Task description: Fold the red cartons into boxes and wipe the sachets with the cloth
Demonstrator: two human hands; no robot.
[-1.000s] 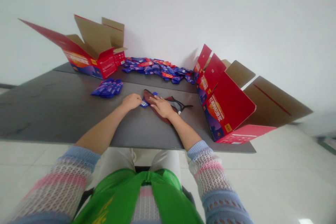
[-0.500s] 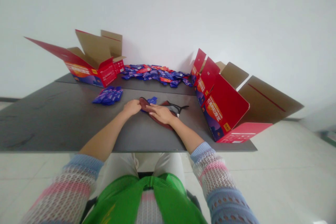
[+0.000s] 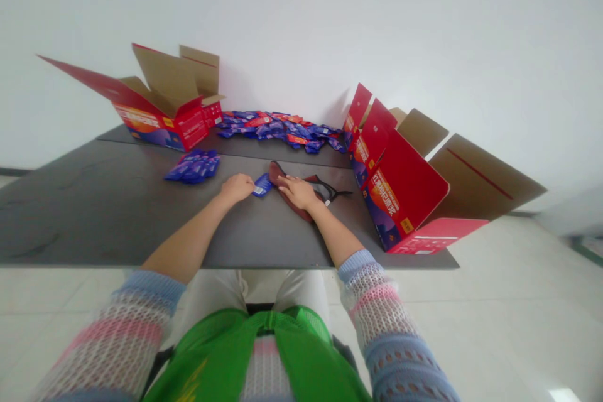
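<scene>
My left hand is closed, its fingertips pinching the near-left edge of a blue-purple sachet on the dark table. Just to the right of that sachet, my right hand grips a brown sandal with black straps from above, fingers over its upper surface. The palm and fingers cover the sandal's middle, and the thumb is hidden. A second brown tip shows beyond the hand, so whether this is one sandal or a pair is unclear. Left of my left hand lies a small stack of blue-purple sachets.
Along the wall, a long heap of blue and red sachets covers the table's back strip. A red carton with raised flaps stands at the back left. Red cartons line the right side, flaps spread past the table edge.
My left hand has let go of the sandal's tip and now pinches the sachet. The sandal and my right hand have shifted right, uncovering more of the sachet.
</scene>
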